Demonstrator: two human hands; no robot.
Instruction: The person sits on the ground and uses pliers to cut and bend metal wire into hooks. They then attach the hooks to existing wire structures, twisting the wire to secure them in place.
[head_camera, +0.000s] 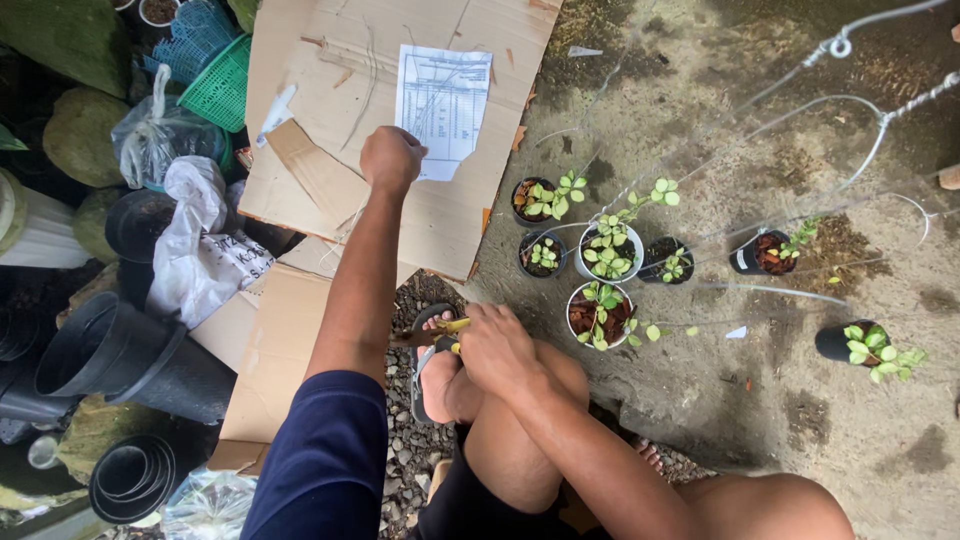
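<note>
I see my left hand (392, 157) fisted on the flat cardboard (330, 90); my right hand (497, 345) grips a yellow-handled tool (447, 325) above my sandal, pointing left, over gravel and concrete ground.

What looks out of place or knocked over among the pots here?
Two small black pots lie tipped on their sides, apart from the upright cluster: one spilling reddish soil, another further right. The flattened cardboard is torn.

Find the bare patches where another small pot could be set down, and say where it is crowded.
Bare ground lies right of the pot cluster, around the lone black pot. The cardboard is bare left of the paper sheet. Crowded: stacked pots and bags, far left.
</note>
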